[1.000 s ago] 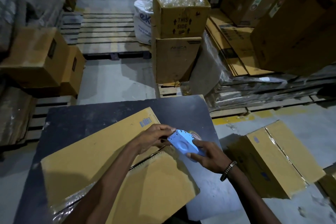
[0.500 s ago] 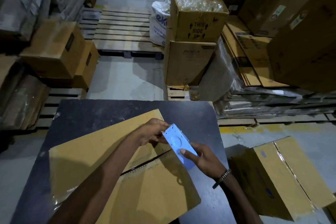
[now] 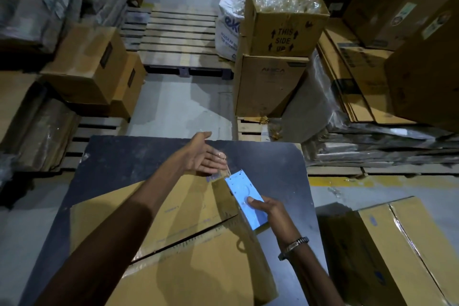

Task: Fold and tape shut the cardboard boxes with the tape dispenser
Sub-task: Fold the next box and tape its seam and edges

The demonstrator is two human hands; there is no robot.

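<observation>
Blue tape dispenser [image 3: 246, 200] gripped in my right hand [image 3: 269, 211] over the flat cardboard box [image 3: 173, 218] on the dark table [image 3: 124, 156]; long axis diagonal, far end pointing up-left. My left hand [image 3: 202, 156] spread, fingers straight, holding nothing I can tell, just beyond dispenser's tip.

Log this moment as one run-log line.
left hand: open, pulling tape end | right hand: grips blue tape dispenser | flat cardboard box: on dark table, seam untaped
</observation>
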